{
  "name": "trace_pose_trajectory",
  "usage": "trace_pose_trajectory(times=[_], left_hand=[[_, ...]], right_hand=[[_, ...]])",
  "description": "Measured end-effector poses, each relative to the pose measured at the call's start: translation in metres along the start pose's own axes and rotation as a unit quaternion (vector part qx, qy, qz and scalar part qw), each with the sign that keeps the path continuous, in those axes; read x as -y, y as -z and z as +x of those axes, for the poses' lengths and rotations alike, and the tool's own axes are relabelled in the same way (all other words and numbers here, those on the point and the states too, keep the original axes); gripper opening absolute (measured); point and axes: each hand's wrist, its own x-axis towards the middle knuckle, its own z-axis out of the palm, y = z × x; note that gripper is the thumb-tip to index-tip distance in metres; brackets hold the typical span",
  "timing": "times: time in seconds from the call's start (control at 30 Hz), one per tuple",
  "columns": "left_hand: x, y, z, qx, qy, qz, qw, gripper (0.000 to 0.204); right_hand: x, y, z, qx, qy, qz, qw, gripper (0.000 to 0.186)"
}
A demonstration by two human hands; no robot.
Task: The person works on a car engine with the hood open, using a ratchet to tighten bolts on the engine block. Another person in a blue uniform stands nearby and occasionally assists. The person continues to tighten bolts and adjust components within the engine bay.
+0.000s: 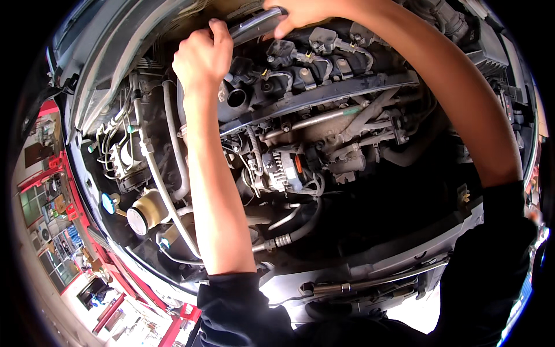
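At the far side of the engine bay, both arms reach over the engine (300, 81). A dark bar with a shiny upper edge (257, 26) spans the gap between my hands; its exact kind does not show. My left hand (202, 58) is closed at the bar's left end, thumb up, its fingertips hidden. Around the right end my right hand (298, 16) is closed, partly cut off by the picture's top edge. Just below the bar sit ignition coils (281, 53) with their wiring, and an open round filler hole (236, 98) lies near my left wrist.
A yellowed fluid reservoir (149, 209), a blue cap (108, 203) and a pale pipe (156, 173) lie left of my left forearm. The alternator (283, 170) sits between my arms. The car's front crossmember (370, 269) runs nearest me. Red lift parts (72, 196) stand outside at left.
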Motion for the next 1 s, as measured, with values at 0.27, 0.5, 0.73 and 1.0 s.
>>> trace_pose_trajectory(times=[0.27, 0.5, 0.73, 1.0], left_hand=[[0.009, -0.007, 0.004, -0.018, -0.097, -0.05, 0.994, 0.048], [0.021, -0.013, 0.006, -0.054, -0.215, -0.092, 0.971, 0.047], [0.025, -0.016, 0.008, -0.078, -0.278, -0.133, 0.948, 0.032], [0.035, -0.022, 0.011, -0.084, -0.304, -0.153, 0.937, 0.033]], right_hand=[[-0.008, -0.024, -0.032, -0.158, -0.09, -0.084, 0.98, 0.028], [0.024, -0.042, -0.054, -0.163, -0.169, -0.122, 0.964, 0.033], [0.058, -0.042, -0.074, -0.16, -0.221, -0.064, 0.96, 0.014], [0.074, -0.049, -0.081, -0.172, -0.227, -0.028, 0.958, 0.01]])
